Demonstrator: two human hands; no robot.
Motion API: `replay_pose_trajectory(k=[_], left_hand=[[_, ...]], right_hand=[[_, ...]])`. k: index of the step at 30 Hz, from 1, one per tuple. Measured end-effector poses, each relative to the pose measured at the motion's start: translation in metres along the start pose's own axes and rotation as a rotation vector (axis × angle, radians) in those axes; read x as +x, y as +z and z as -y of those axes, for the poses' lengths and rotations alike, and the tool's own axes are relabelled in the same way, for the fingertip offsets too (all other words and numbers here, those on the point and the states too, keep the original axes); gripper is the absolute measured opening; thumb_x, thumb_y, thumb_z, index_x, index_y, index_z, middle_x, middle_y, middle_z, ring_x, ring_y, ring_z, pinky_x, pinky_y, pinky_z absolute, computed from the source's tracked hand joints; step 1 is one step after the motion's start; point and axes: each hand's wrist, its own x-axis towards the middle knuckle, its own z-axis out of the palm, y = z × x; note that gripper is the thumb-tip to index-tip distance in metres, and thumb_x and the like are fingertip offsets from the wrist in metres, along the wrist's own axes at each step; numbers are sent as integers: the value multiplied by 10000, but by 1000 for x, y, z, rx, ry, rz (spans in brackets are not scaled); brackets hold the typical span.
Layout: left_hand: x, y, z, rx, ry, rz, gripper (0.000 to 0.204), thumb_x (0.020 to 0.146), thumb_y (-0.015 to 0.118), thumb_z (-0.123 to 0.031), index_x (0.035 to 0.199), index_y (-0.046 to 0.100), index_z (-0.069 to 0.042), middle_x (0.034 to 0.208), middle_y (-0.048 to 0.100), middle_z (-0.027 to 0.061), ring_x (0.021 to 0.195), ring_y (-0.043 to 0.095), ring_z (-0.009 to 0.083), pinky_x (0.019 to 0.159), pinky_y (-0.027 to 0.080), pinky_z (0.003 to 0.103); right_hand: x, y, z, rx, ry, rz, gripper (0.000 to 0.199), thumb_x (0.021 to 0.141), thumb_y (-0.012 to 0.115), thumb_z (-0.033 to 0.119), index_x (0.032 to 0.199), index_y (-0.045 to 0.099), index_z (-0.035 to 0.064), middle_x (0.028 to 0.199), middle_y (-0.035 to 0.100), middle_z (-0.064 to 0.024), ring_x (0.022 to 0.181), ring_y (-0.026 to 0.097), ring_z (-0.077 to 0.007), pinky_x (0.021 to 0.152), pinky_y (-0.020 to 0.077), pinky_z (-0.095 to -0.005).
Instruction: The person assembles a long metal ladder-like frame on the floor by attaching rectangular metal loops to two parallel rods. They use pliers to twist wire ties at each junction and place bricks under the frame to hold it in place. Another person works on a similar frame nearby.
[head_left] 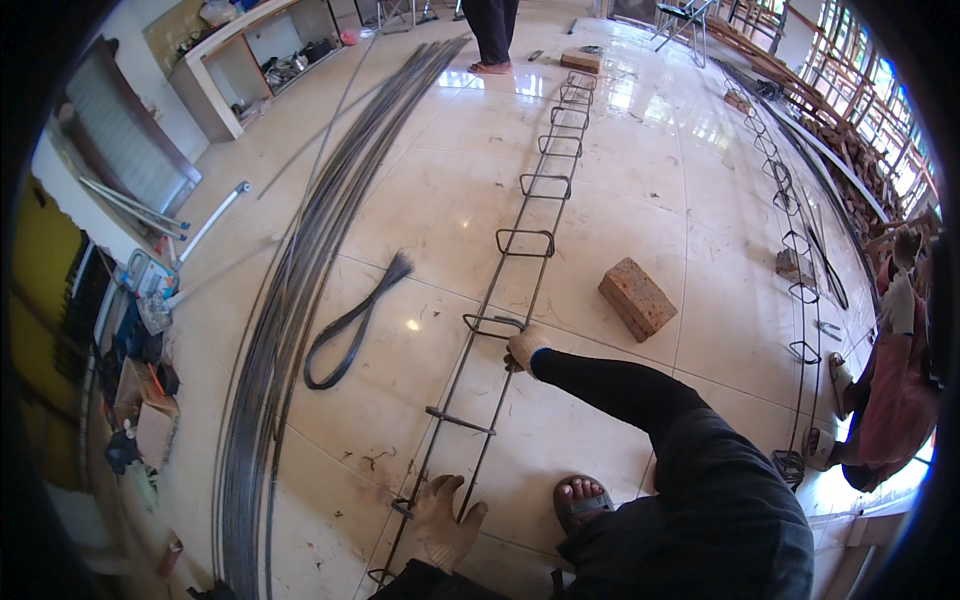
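A long rebar cage (507,282) lies on the tiled floor in front of me, made of two thin steel bars with rectangular stirrups along them. My right hand (522,347), in a light glove, is closed around the cage's right bar, just beside a stirrup (494,326). Part of its fingers is hidden. Nearer to me, my left hand (446,522), also gloved, is low over the cage with its fingers spread, between the bars and next to a stirrup (402,509). Another stirrup (460,420) sits between the two hands.
A brick (638,299) lies right of the cage; another brick (581,62) is at its far end. Leftward are a looped wire bundle (350,330) and long steel rods (300,270). A co-worker (890,370) crouches right beside a second cage (803,300); another person (490,35) stands far off.
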Motion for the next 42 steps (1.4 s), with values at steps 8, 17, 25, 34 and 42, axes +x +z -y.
replay_pose_trajectory(k=[8,17,25,34,42], left_hand=[[-111,-15,147,478,-588,-32,579,954,699,-387,1385,604,-11,1358,616,268,1223,619,448,1071,475,523],[-45,-41,200,-149,-940,167,649,1081,476,-555,1337,636,20,1199,695,331,1222,649,428,1042,479,511],[-10,-34,213,-225,-706,-110,642,1128,378,-512,1203,684,47,1191,717,316,1232,625,481,1001,472,494],[-14,-46,259,-106,-636,-148,460,1116,415,-369,1279,667,-20,1154,713,295,1128,647,486,953,498,524],[-36,-55,298,182,-623,-232,400,1009,648,-348,1246,670,-26,1084,691,273,1080,661,436,922,528,500]], right_hand=[[-133,150,136,-1342,-534,70,286,967,697,372,961,820,114,809,781,7,776,772,-220,646,570,-405],[-102,106,148,-1183,-376,124,333,897,748,491,956,823,172,923,798,-58,863,771,-275,728,583,-435],[-99,89,216,-909,-307,33,336,918,728,442,964,802,117,969,787,-132,912,766,-324,773,591,-458],[-91,126,219,-965,-362,49,341,943,706,386,972,779,54,1021,774,-214,967,761,-379,824,601,-484],[-125,142,257,-873,-378,-8,439,932,722,399,1054,741,-22,1079,759,-277,1040,740,-445,902,591,-524]])
